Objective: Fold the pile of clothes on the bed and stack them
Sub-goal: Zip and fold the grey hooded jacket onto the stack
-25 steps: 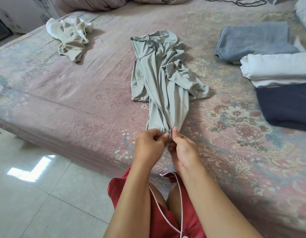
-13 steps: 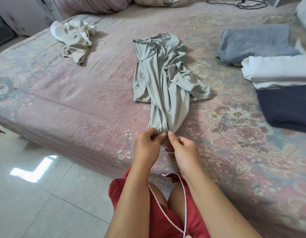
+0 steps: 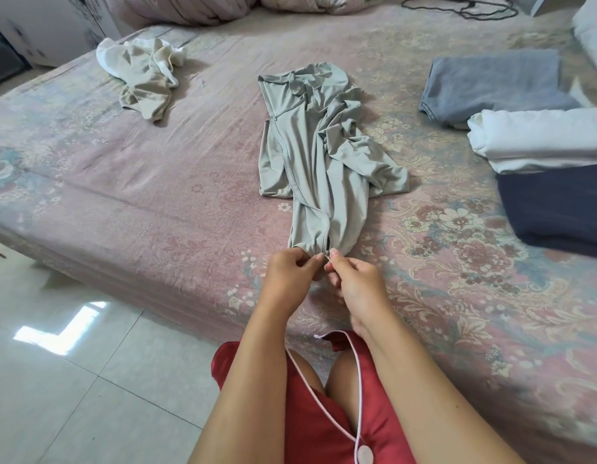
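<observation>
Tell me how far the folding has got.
Done: grey, white and navy pieces lie folded at the right. In hand: left hand and right hand pinch the green zip jacket's hem. Left: that jacket, plus the crumpled beige garment.

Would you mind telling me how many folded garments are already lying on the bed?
3, all at the right: a grey one farthest back, a white one in front of it, and a navy one nearest. The frame edge may hide more.
</observation>
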Demonstrator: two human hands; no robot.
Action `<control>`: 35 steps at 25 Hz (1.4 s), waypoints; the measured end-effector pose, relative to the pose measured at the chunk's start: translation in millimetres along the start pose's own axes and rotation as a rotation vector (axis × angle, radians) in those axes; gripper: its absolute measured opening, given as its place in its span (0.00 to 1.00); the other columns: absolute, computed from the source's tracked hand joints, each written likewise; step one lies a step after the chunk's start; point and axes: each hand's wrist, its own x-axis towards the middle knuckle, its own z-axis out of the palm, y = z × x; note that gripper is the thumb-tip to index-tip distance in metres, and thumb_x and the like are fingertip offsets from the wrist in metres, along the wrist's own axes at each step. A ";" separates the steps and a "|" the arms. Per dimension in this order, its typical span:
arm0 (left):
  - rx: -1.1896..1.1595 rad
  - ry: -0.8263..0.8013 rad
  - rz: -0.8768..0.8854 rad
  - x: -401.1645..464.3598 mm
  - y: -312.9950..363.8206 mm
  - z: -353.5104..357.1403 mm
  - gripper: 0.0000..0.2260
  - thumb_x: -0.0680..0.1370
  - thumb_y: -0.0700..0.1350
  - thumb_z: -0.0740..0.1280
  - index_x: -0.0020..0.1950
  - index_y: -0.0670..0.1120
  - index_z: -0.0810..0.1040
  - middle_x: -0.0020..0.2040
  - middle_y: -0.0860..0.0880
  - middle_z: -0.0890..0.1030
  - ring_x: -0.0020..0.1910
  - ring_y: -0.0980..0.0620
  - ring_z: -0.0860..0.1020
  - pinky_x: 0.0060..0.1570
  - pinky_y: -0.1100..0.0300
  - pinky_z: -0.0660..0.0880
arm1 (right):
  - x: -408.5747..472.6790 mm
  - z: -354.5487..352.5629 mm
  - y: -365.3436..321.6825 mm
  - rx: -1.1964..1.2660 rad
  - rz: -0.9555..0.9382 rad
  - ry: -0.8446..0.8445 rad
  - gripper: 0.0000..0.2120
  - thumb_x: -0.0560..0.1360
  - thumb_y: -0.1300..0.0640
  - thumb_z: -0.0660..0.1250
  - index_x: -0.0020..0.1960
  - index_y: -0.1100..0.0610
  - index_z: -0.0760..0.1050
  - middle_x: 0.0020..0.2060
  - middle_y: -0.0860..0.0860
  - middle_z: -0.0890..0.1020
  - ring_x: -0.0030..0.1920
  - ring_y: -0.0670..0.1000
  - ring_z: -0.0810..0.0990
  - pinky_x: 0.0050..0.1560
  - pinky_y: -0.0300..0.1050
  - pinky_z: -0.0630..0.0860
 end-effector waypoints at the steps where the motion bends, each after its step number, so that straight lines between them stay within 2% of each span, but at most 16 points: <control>1: 0.025 -0.009 -0.001 0.6 0.1 0.0 0.09 0.78 0.43 0.67 0.38 0.43 0.79 0.35 0.46 0.82 0.36 0.52 0.79 0.42 0.55 0.76 | -0.7 0.3 -0.9 0.024 0.007 -0.011 0.16 0.80 0.54 0.62 0.35 0.58 0.73 0.21 0.47 0.69 0.20 0.42 0.63 0.22 0.33 0.60; 3: 0.023 -0.039 -0.002 0.5 0.3 -0.3 0.08 0.78 0.42 0.67 0.40 0.43 0.79 0.35 0.48 0.81 0.34 0.54 0.78 0.40 0.58 0.74 | -1.6 0.8 -2.6 0.075 0.031 -0.031 0.15 0.80 0.55 0.62 0.35 0.59 0.73 0.21 0.47 0.68 0.19 0.42 0.61 0.20 0.34 0.57; 6: -0.131 -0.074 -0.003 -1.4 0.6 -1.9 0.05 0.77 0.40 0.68 0.42 0.41 0.80 0.34 0.48 0.81 0.30 0.59 0.78 0.34 0.67 0.73 | -3.7 1.0 -4.7 0.174 0.095 -0.067 0.14 0.80 0.56 0.62 0.36 0.59 0.72 0.19 0.46 0.67 0.17 0.42 0.59 0.19 0.33 0.54; 9: -0.137 -0.017 -0.006 -0.2 -0.3 -1.0 0.05 0.76 0.37 0.69 0.43 0.35 0.80 0.32 0.47 0.80 0.26 0.61 0.76 0.31 0.69 0.73 | -3.2 0.1 -7.2 0.292 0.189 -0.098 0.14 0.80 0.56 0.61 0.37 0.59 0.70 0.17 0.46 0.65 0.16 0.42 0.58 0.17 0.32 0.53; 13: 0.084 0.016 0.041 2.0 -0.3 3.9 0.08 0.75 0.39 0.70 0.43 0.33 0.81 0.32 0.42 0.80 0.26 0.57 0.75 0.33 0.67 0.71 | 3.7 -3.4 -9.1 0.382 0.303 -0.139 0.14 0.81 0.58 0.57 0.37 0.58 0.67 0.17 0.45 0.64 0.15 0.41 0.57 0.16 0.32 0.53; 16: 0.274 0.069 0.066 5.8 -3.5 8.2 0.12 0.75 0.43 0.71 0.40 0.34 0.80 0.35 0.39 0.82 0.34 0.45 0.79 0.38 0.57 0.72 | 7.9 -1.5 -13.3 0.385 0.373 -0.177 0.16 0.82 0.59 0.53 0.36 0.56 0.64 0.16 0.45 0.63 0.14 0.42 0.57 0.15 0.31 0.52; 20: 0.363 0.135 0.101 5.4 -6.6 12.7 0.14 0.76 0.43 0.69 0.34 0.37 0.73 0.36 0.37 0.80 0.37 0.40 0.80 0.40 0.48 0.76 | 18.4 1.5 -23.6 0.254 0.411 -0.220 0.16 0.82 0.62 0.52 0.35 0.56 0.62 0.14 0.45 0.62 0.12 0.42 0.56 0.14 0.30 0.51; 23: 0.469 0.205 0.106 -1.1 -5.0 13.7 0.14 0.78 0.39 0.64 0.33 0.40 0.67 0.41 0.36 0.79 0.40 0.39 0.77 0.35 0.53 0.65 | 21.3 4.9 -30.1 0.180 0.481 -0.253 0.17 0.81 0.63 0.52 0.33 0.56 0.62 0.14 0.45 0.61 0.12 0.42 0.56 0.14 0.30 0.50; 25: 0.500 0.213 0.108 -4.8 -5.5 17.6 0.08 0.77 0.37 0.63 0.40 0.36 0.74 0.44 0.35 0.79 0.44 0.37 0.76 0.37 0.53 0.63 | 26.9 2.2 -42.0 0.201 0.539 -0.253 0.18 0.81 0.63 0.52 0.32 0.55 0.61 0.14 0.45 0.62 0.12 0.41 0.57 0.14 0.30 0.51; 27: 0.431 0.182 0.087 -7.4 -6.6 24.6 0.08 0.76 0.39 0.67 0.44 0.34 0.78 0.45 0.34 0.79 0.46 0.36 0.77 0.40 0.52 0.67 | 40.2 -6.0 -68.4 0.240 0.537 -0.220 0.19 0.81 0.62 0.53 0.32 0.54 0.60 0.14 0.45 0.62 0.12 0.41 0.57 0.14 0.30 0.52; 31: 0.223 0.169 0.030 -5.6 -9.2 31.5 0.13 0.75 0.44 0.70 0.41 0.33 0.79 0.39 0.36 0.81 0.41 0.39 0.79 0.41 0.50 0.75 | 51.9 -17.5 -112.1 0.031 0.424 -0.234 0.18 0.81 0.61 0.53 0.32 0.53 0.60 0.15 0.45 0.62 0.12 0.42 0.57 0.14 0.30 0.53; 33: 0.149 0.162 -0.017 -5.1 -10.8 30.8 0.14 0.74 0.44 0.71 0.37 0.34 0.77 0.34 0.39 0.79 0.35 0.42 0.77 0.36 0.54 0.72 | 50.2 -16.5 -108.3 -0.068 0.398 -0.251 0.18 0.82 0.60 0.52 0.33 0.53 0.60 0.15 0.45 0.62 0.13 0.42 0.57 0.14 0.29 0.54; 35: 0.001 0.140 -0.081 -8.5 -5.3 30.5 0.14 0.74 0.45 0.71 0.34 0.38 0.73 0.29 0.45 0.73 0.30 0.48 0.70 0.32 0.57 0.66 | 50.4 -15.3 -100.9 -0.084 0.392 -0.275 0.17 0.82 0.59 0.52 0.34 0.53 0.61 0.15 0.45 0.62 0.13 0.41 0.58 0.15 0.29 0.54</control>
